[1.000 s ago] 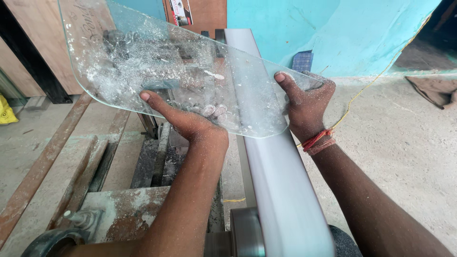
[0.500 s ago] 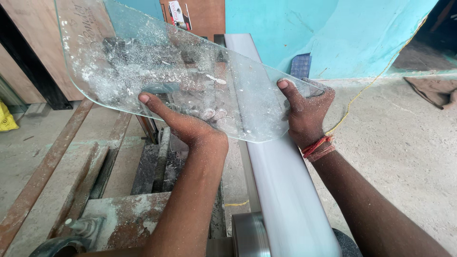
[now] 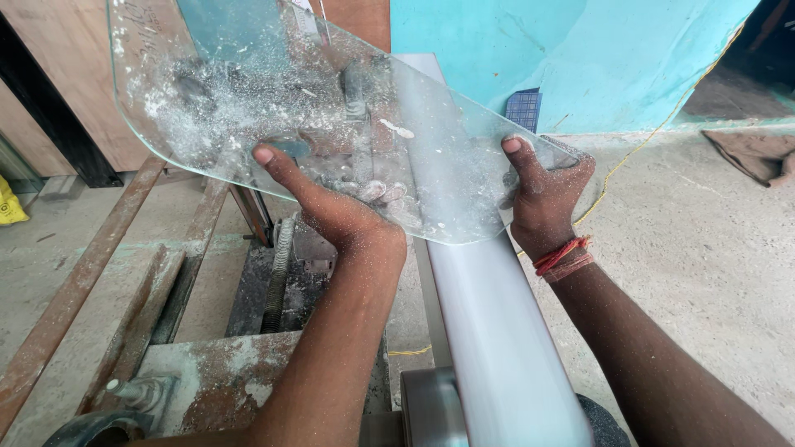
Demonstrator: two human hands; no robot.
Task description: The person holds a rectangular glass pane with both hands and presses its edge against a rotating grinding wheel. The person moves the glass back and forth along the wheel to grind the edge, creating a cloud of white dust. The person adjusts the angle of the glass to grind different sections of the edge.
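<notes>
Overhead, we hold a dusty curved glass pane [image 3: 273,108] above the pale sanding belt [image 3: 497,331], its top cut off by the frame. Our left hand [image 3: 331,207] grips its near edge, fingers blurred behind the glass; our right hand [image 3: 542,194] clamps the right corner. Behind, a small blue grid-patterned square [image 3: 522,108] leans against the turquoise wall [image 3: 580,58].

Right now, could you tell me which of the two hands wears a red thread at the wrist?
The right hand, gripping the glass pane's right corner; the left hand has a bare, dusty wrist.
</notes>
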